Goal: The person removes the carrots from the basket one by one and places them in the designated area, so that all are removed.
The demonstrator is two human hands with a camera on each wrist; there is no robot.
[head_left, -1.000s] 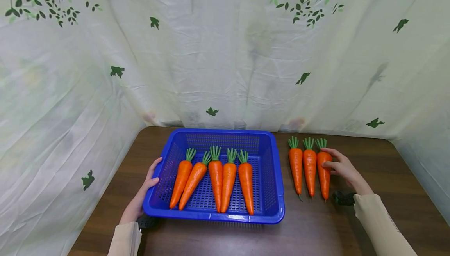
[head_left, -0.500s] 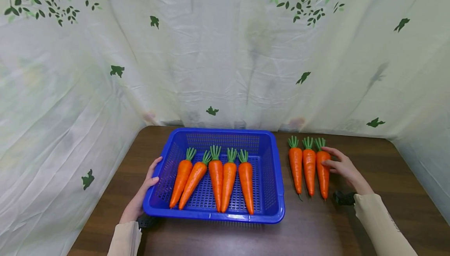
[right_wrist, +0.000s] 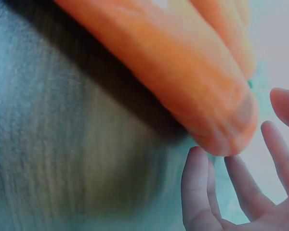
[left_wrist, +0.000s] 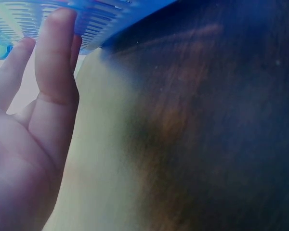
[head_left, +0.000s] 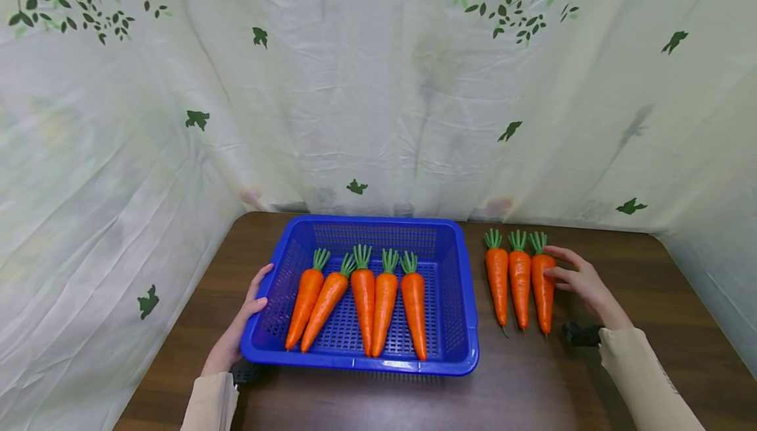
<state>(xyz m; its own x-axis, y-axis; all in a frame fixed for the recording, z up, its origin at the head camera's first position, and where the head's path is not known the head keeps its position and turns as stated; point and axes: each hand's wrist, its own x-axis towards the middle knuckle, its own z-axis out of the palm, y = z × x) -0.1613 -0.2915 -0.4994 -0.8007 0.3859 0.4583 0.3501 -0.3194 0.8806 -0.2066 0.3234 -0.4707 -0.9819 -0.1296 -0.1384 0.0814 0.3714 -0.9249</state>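
A blue plastic basket (head_left: 454,286) holds several orange carrots (head_left: 385,299) with green tops, all lying side by side. At its left side my left hand (head_left: 245,313) grips the rim, thumb over the edge; in the left wrist view, the fingers (left_wrist: 58,62) reach up against the slatted wall. Three more carrots lie in a row on the table to the right of the basket. My right hand (head_left: 582,284) is beside the rightmost carrot (head_left: 542,293), fingers spread and loosely bent. The right wrist view has the fingertips (right_wrist: 196,159) right at that carrot's thick end.
The left (head_left: 497,280) and middle carrots (head_left: 520,286) of the row lie between the basket and the right hand. The brown wooden table (head_left: 639,280) ends at a pale leaf-printed curtain (head_left: 378,109) behind and on both sides.
The rightmost carrot has shifted slightly left, closer to the middle one. My right hand has drawn back a little to the right. The left hand and the basket stay put.
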